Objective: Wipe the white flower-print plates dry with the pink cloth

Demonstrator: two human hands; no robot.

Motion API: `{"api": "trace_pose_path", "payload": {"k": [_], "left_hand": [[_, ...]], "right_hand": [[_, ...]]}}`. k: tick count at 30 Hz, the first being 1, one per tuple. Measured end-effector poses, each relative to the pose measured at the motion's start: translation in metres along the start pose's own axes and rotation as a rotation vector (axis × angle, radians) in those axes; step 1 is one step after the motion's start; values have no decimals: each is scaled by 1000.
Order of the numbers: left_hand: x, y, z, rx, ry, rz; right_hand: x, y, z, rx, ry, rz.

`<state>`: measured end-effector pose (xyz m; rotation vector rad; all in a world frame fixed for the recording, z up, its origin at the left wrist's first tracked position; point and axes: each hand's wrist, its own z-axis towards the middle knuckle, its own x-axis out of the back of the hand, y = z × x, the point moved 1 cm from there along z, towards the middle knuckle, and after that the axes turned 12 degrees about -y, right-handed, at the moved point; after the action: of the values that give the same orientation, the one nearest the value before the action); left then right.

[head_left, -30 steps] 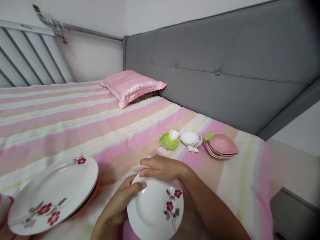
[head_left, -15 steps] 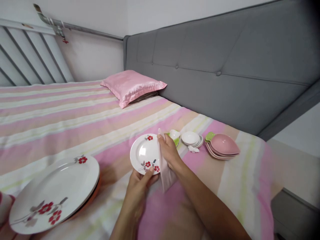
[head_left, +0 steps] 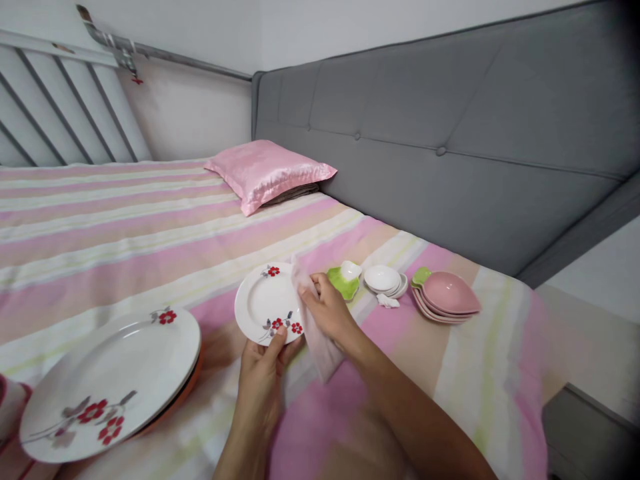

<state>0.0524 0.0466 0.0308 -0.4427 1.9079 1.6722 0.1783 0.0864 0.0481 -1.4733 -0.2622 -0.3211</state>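
Note:
A small white plate (head_left: 265, 297) with red flowers is tilted toward me above the striped bed. My left hand (head_left: 265, 367) grips its lower edge, thumb on the rim beside the flowers. A pale pink cloth (head_left: 317, 343) is pinched in my right hand (head_left: 330, 310) and lies over the plate's right edge. The cloth hides that edge and some of my right fingertips. Just beyond my right hand lies a green and white leaf-shaped dish (head_left: 345, 280). To the left, a large white oval plate (head_left: 117, 380) with matching flowers rests on something orange-brown.
Small white dishes (head_left: 383, 279) and a stack of pink leaf-shaped bowls (head_left: 450, 293) sit at the right. A pink pillow (head_left: 270, 172) lies at the back against the grey headboard (head_left: 400, 147). A red and white object (head_left: 11, 410) is partly visible at the left edge.
Both hands have shifted left with the plate and the cloth. More of the green and white dish now shows beside my right hand.

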Motion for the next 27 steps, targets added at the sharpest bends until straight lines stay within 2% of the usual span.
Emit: {"api": "trace_pose_path", "payload": {"k": [3, 6, 10, 19, 27], "left_hand": [[-2, -1, 0, -20, -41, -2], [-4, -1, -2, -10, -71, 26], [-3, 0, -4, 21, -95, 69], [6, 12, -4, 116, -146, 202], [17, 24, -9, 268, -270, 323]], "right_hand": [[-6, -9, -8, 23, 64, -287], [-7, -13, -11, 25, 118, -394], [-3, -13, -9, -4, 128, -363], [12, -18, -7, 104, 76, -324], [31, -20, -6, 210, -142, -328]]}}
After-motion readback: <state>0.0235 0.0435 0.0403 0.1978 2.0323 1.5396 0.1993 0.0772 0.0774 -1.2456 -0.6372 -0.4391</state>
